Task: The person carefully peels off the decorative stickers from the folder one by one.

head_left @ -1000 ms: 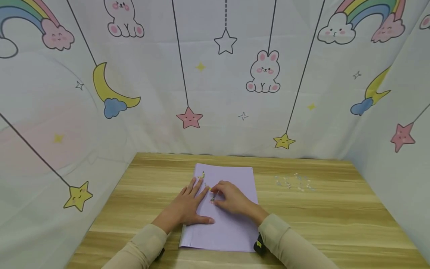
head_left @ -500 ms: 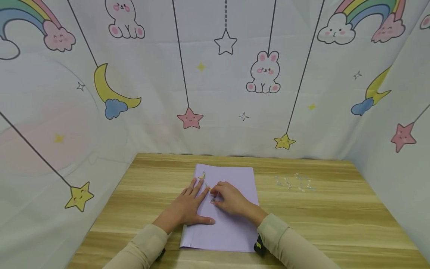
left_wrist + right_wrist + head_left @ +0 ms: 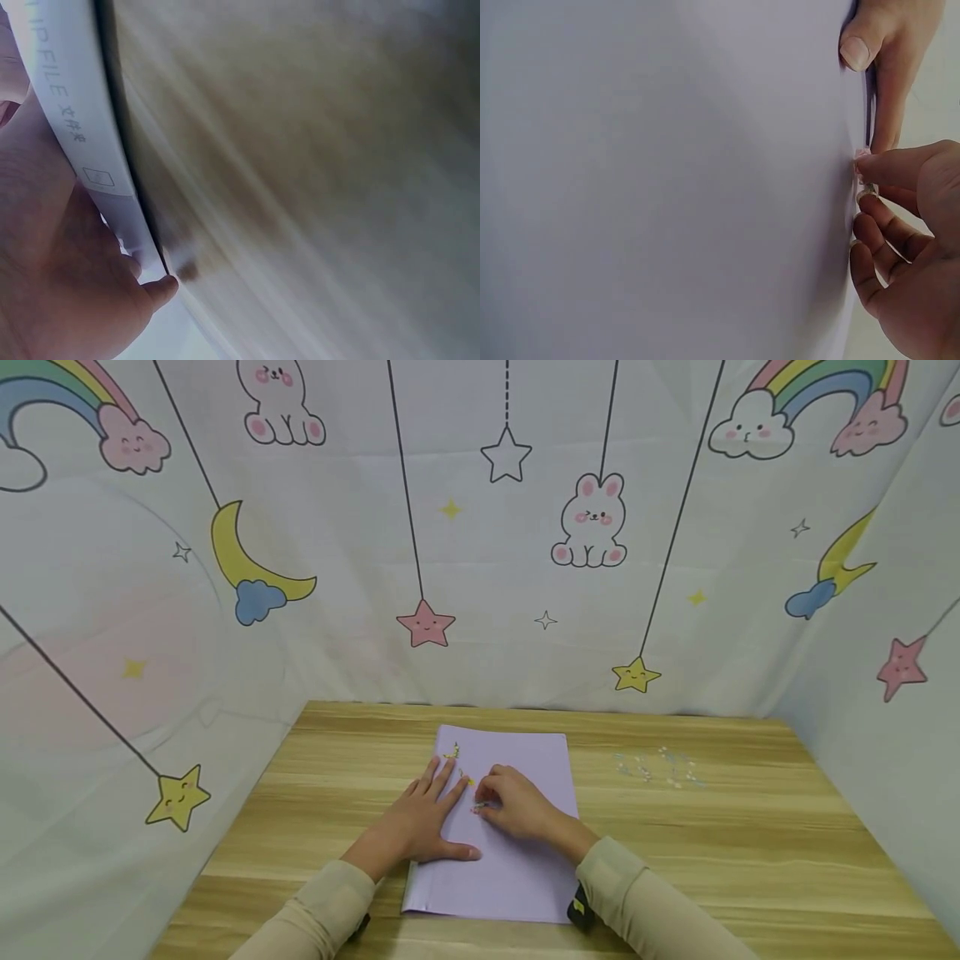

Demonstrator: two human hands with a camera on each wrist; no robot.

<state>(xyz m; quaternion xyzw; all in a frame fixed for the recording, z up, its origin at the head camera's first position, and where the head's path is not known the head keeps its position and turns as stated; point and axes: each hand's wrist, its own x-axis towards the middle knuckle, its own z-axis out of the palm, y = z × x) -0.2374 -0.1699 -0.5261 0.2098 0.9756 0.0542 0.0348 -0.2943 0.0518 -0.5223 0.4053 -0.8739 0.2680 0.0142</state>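
Note:
A light purple clip file folder [image 3: 517, 881] lies on the wooden table, its printed spine [image 3: 67, 105] showing in the left wrist view. My left hand [image 3: 426, 822] rests flat on the folder's left part with fingers spread. My right hand [image 3: 521, 803] pinches a small pink-and-green sticker [image 3: 477, 808] between thumb and forefinger, right at the folder's surface. In the right wrist view a bit of pink [image 3: 861, 159] shows at the thumb tip; the fingers cover the rest. Two small yellow-and-green stickers [image 3: 453, 751] lie on the folder near my left fingertips.
Several tiny pale blue, white and pinkish pieces [image 3: 656, 767] are scattered on the wooden table [image 3: 712, 860] to the right of the folder. A white curtain [image 3: 360, 668] printed with stars and rabbits surrounds the table's back and sides.
My right forefinger has drawn in a little toward the thumb, and the pinched sticker has tilted flatter. My left hand has kept its place on the folder.

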